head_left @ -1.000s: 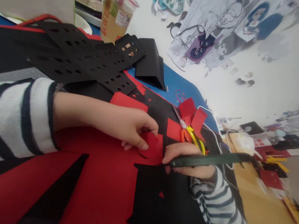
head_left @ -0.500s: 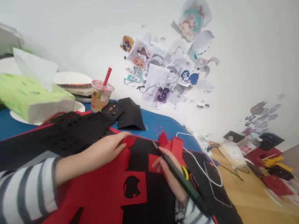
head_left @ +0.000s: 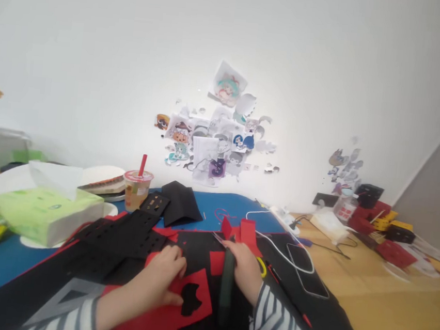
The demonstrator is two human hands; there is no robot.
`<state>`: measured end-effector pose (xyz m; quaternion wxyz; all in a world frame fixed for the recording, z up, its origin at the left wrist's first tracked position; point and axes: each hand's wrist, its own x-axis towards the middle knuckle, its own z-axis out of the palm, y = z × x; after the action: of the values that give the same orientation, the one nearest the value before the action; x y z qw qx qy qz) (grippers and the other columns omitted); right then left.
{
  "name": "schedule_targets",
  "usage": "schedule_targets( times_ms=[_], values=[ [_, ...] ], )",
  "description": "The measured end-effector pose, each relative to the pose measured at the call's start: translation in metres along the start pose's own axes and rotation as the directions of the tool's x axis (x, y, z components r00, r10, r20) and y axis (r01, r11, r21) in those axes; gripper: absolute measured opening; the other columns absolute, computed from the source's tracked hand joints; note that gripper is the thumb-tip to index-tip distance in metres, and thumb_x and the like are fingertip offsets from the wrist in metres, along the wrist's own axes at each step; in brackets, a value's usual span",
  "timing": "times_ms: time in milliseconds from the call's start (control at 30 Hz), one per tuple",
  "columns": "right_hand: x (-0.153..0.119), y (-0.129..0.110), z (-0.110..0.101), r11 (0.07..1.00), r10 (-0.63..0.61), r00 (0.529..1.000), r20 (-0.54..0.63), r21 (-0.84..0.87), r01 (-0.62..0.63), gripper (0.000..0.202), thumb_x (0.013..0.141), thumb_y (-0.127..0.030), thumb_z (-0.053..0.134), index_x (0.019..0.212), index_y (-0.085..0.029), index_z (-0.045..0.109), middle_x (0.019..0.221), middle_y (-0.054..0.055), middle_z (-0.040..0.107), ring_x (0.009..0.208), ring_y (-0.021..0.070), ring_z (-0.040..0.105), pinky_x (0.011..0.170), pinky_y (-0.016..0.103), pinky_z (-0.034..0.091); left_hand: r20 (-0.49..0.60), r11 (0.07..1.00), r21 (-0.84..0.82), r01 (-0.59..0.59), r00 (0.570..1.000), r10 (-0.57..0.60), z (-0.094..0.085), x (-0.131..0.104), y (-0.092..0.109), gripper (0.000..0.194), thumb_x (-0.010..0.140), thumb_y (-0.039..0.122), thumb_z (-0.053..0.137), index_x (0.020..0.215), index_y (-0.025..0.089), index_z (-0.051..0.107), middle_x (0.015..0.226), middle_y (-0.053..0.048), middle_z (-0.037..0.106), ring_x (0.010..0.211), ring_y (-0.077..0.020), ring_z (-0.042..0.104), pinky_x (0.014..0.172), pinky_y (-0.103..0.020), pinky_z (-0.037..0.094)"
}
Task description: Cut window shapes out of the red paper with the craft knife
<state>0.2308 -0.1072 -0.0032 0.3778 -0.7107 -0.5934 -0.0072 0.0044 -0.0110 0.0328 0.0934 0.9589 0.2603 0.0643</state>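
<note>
My left hand (head_left: 160, 278) rests on red paper (head_left: 150, 322), its thumb and fingers apart at the left edge of a red square (head_left: 203, 298). A dark cat-head shape (head_left: 191, 300) shows in the middle of that square. In my right hand (head_left: 243, 266) is a dark green craft knife (head_left: 226, 285), its thin metal tip pointing up and left. Red folded paper pieces (head_left: 249, 234) stand just beyond that hand. Yellow scissor handles (head_left: 261, 267) lie at its right side. Black cloth or paper lies under everything.
A drink cup (head_left: 136, 193) with a red straw stands at the back left, beside a green tissue pack (head_left: 46, 215). Black cut sheets (head_left: 123, 233) lie left of centre. A phone (head_left: 308, 271) and white cable (head_left: 285, 254) lie at the right.
The view has tilted up. My left hand has moved toward me onto the paper by the cat-head square, which has turned slightly. The knife has swung more upright in my right hand.
</note>
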Motion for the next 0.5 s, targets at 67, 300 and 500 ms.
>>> schedule_targets(
  times_ms=[67,300,500],
  values=[
    [0.001,0.004,-0.002,0.995,0.076,0.996,-0.048,-0.067,-0.079,0.045,0.079,-0.004,0.046,0.116,-0.021,0.064,0.104,0.011,0.07,0.101,0.0263,0.063,0.088,0.036,0.048,-0.057,0.999,0.046,0.018,0.998,-0.015,-0.008,0.002,-0.003,0.015,0.074,0.033,0.066,0.08,0.02,0.061,0.102,-0.007,0.056,0.098,-0.0255,0.052,0.081,-0.034,0.043],
    [0.004,0.014,-0.006,0.958,0.207,0.966,-0.156,-0.166,-0.233,0.051,0.076,0.001,0.044,0.122,-0.012,0.059,0.101,0.018,0.066,0.1,0.0303,0.06,0.086,0.039,0.044,-0.1,0.992,0.111,0.062,0.994,-0.051,-0.014,-0.005,-0.019,0.066,0.064,0.032,0.072,0.127,0.027,0.054,0.142,-0.015,0.041,0.129,-0.0369,0.037,0.102,-0.048,0.034],
    [-0.008,-0.022,0.004,0.999,0.034,0.992,-0.124,-0.035,-0.039,0.03,0.081,-0.006,0.046,0.095,-0.018,0.069,0.094,0.011,0.063,0.096,0.0257,0.056,0.09,0.037,0.041,-0.225,0.985,-0.002,0.175,0.959,-0.171,0.008,0.005,-0.044,0.052,0.072,0.024,0.056,0.123,0.013,0.057,0.115,-0.021,0.062,0.111,-0.0383,0.055,0.091,-0.054,0.04]
  ],
)
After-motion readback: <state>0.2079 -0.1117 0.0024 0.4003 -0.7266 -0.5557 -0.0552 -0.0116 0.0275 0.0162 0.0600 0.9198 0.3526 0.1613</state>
